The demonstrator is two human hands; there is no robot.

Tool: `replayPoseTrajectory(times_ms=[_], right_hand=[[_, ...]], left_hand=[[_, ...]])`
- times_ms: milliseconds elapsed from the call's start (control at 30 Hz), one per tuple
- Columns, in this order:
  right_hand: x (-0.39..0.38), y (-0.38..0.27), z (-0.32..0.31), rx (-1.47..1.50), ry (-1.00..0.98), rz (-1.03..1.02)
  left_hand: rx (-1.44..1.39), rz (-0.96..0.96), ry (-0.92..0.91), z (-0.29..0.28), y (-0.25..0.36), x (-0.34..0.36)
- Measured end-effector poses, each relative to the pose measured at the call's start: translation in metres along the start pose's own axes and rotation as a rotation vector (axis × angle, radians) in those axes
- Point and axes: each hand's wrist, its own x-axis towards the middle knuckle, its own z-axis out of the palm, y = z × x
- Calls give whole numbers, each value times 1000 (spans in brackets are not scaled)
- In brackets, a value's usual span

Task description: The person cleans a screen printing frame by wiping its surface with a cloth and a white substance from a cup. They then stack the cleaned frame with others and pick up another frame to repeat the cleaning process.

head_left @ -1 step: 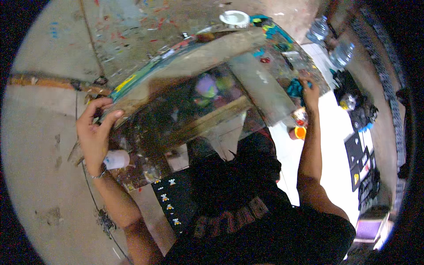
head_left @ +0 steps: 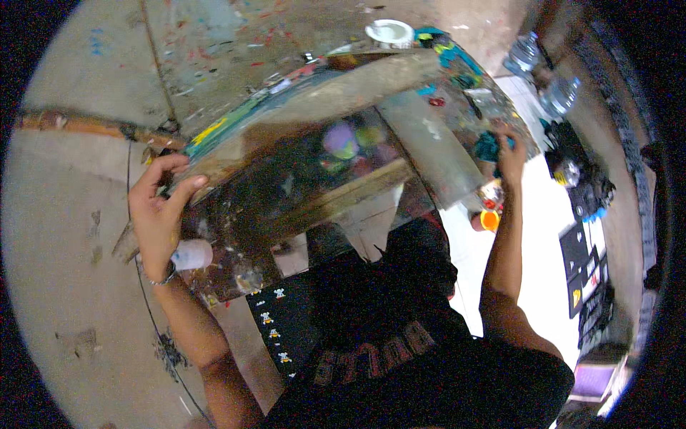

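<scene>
My left hand [head_left: 168,182] grips the left end of a long wooden board [head_left: 314,96] with green, blue and yellow paint along its edge. The board lies slanting across a paint-stained worktable [head_left: 286,179], whose dark top has a lilac smear. My right hand [head_left: 511,146] has its fingers closed on a crumpled teal cloth [head_left: 488,148] at the table's right edge. A white cylindrical container [head_left: 193,254] sits beside my left wrist. A greyish flat strip [head_left: 436,143] lies between the board and my right hand. An orange cup [head_left: 488,220] stands just below my right hand.
A white tub [head_left: 389,33] stands at the table's back. Two large plastic water bottles [head_left: 559,96] are at the upper right, above dark bundled items [head_left: 572,171] and several black printed pieces [head_left: 575,264] on white tiles. A paint-spattered concrete surface [head_left: 107,64] fills the upper left.
The whole scene sits slightly lower and farther right in the picture. Both my hands keep much the same grip and place relative to the board and cloth.
</scene>
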Motion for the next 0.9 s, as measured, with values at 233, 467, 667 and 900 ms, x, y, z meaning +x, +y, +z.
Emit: replayPoseTrajectory(times_ms=[233,467,667,900], right_hand=[[-68,-109,79,259,-336,-413],[-55,-66,350,-365,-121,-562],[-135,-88,384,-427,-971,-716],[-159,-63,231,-261,-632,-879]], left_hand=[[-2,-13,-7,-1,1,3],[34,36,25,0,2,5],[147,7,25,-1,-2,3],[163,-9,47,2,-9,-1]])
